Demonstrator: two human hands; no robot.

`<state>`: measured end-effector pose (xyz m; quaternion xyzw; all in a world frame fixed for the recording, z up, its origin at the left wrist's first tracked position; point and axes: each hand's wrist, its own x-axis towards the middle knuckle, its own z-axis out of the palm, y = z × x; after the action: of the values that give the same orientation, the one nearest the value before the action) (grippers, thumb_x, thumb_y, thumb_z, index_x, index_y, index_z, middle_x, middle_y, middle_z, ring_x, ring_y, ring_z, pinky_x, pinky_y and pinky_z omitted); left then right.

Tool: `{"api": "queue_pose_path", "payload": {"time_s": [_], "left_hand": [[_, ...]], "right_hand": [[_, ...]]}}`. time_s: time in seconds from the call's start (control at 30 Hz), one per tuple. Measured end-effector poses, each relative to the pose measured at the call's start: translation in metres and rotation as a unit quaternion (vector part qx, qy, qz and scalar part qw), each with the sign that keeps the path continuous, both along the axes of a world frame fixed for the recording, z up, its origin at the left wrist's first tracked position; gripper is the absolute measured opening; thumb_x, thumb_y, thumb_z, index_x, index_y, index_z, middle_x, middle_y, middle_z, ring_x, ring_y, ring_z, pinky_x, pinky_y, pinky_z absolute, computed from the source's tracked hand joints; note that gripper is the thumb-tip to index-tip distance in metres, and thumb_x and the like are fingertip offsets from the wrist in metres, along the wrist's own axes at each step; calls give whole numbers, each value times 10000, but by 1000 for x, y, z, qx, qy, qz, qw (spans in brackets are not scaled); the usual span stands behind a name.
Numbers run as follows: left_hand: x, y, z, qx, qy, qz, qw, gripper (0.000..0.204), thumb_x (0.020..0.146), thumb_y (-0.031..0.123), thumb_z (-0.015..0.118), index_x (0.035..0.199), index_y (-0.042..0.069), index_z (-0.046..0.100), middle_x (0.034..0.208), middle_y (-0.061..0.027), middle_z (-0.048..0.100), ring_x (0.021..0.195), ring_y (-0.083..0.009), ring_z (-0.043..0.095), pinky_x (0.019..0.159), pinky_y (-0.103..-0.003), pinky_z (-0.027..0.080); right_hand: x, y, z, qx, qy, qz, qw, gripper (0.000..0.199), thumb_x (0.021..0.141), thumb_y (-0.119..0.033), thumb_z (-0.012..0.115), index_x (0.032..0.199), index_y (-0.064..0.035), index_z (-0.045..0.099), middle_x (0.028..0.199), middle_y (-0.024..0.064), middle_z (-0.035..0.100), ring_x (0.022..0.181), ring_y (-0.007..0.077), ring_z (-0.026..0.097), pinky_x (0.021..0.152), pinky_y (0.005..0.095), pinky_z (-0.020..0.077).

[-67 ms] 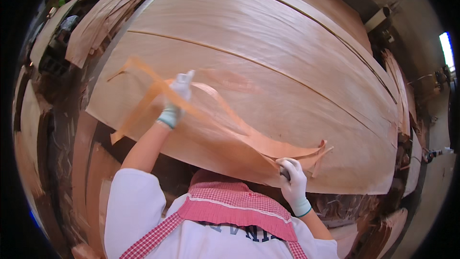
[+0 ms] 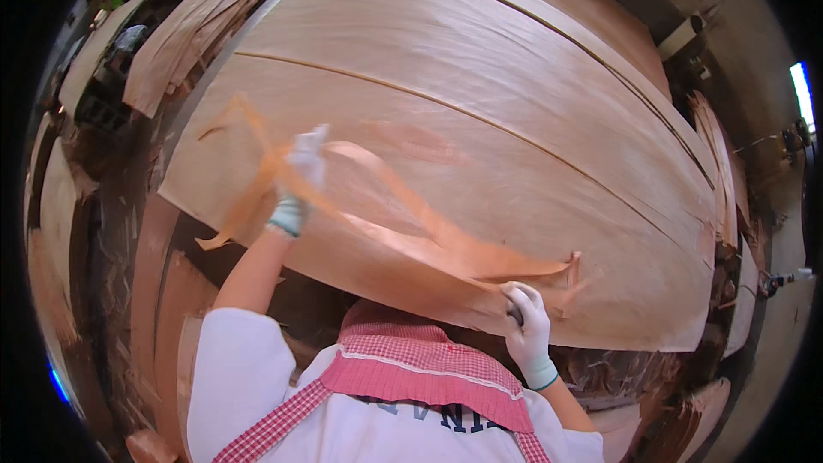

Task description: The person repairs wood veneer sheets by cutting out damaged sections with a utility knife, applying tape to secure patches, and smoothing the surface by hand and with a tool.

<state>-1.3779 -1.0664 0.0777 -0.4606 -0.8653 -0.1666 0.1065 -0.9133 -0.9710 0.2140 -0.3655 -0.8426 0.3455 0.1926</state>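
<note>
A large sheet of thin wood veneer (image 2: 531, 197) lies in front of me, curving down at its near edge. Long, narrow orange-brown veneer strips (image 2: 429, 214) loop over its near left part. My left hand (image 2: 307, 159), in a white glove with a green cuff, is raised among these strips and closed around them; motion blurs its fingers. At the near edge, my right hand (image 2: 528, 321), gloved the same way, is closed on a small dark object (image 2: 514, 313), mostly hidden by the fingers. Its fingertips touch the veneer beside the strips' right ends.
A long dark split (image 2: 429, 99) runs across the sheet, and another dark line (image 2: 549, 17) lies farther back. Stacked veneer pieces (image 2: 184, 30) stand at the far left, more veneer (image 2: 720, 171) at the right. Scraps (image 2: 617, 373) lie below the near edge.
My left hand has moved a little left and down, and the strips about it have shifted along. My right hand has stayed almost in place.
</note>
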Motion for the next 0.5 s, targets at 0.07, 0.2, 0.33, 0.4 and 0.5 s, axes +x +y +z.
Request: {"api": "queue_pose_path", "payload": {"time_s": [0.07,0.2,0.33,0.4,0.5], "left_hand": [[-28,-93,-1,82,-97,110,986,393,918,70,465,1303,-9,494,1175,-128,595,1096,-232,566,928,-333,471],[-42,-292,-8,229,-7,450,863,265,908,121,552,1110,-36,618,971,-106,657,888,-202,625,759,-309,522],[47,-419,-53,31,-115,551,826,268,892,154,541,1079,-15,633,974,-130,660,898,-250,627,775,-345,520],[115,-440,-83,-160,-251,497,815,271,884,170,535,1063,-4,641,976,-142,662,904,-274,629,783,-363,519],[210,-417,-120,-416,-429,177,782,277,873,194,527,1039,12,652,979,-161,665,912,-310,630,794,-391,518]], "right_hand": [[36,-11,-17,-124,22,-23,992,344,821,29,596,1156,-49,613,1207,149,559,970,216,619,809,310,495],[123,-42,-80,-312,24,-4,950,250,926,-86,571,1164,-17,603,1258,127,556,1069,172,557,953,320,434],[208,-76,-109,-621,-15,-47,782,323,952,-168,556,1222,8,585,1121,69,643,1038,131,553,933,309,445],[239,-88,-100,-604,-54,-40,794,341,961,-196,554,1233,9,583,1068,46,658,1001,120,557,911,299,455],[257,-90,-82,-651,-47,-37,757,344,977,-272,553,1193,-11,613,1029,32,657,920,92,560,835,280,481]]}}
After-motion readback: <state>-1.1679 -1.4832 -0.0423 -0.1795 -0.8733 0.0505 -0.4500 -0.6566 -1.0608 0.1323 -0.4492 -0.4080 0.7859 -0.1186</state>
